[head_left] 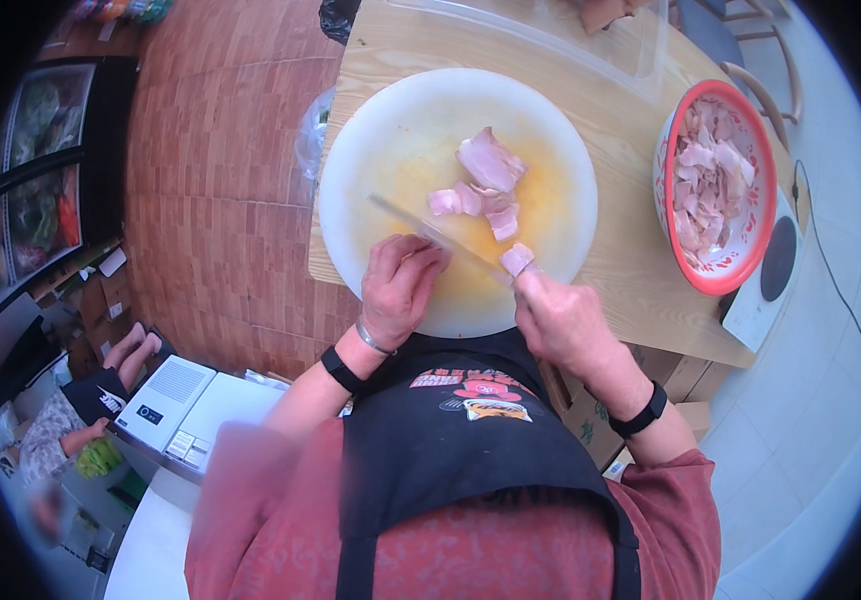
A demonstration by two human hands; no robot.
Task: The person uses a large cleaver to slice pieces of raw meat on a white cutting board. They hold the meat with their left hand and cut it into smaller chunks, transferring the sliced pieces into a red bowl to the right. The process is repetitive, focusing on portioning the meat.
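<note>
My right hand (561, 315) is wrapped round the handle of a kitchen knife (471, 258); its blade slants across a round white cutting board (361, 150) toward the upper left. My left hand (401, 285) is closed, its fingertips bunched against the near side of the blade on a piece of pink meat they mostly hide. Beyond the blade lie a larger chunk of pink meat (491, 158) and several smaller cut pieces (469, 198). One small piece (517, 259) sits right by my right hand. Yellowish stains mark the board.
At the right of the wooden table (621, 250), a red-rimmed enamel basin (663, 190) holds many meat slices. Beside it is a white device (759, 300) with a dark disc. A clear plastic tray (551, 45) lies at the far side. Another person (61, 430) is at lower left.
</note>
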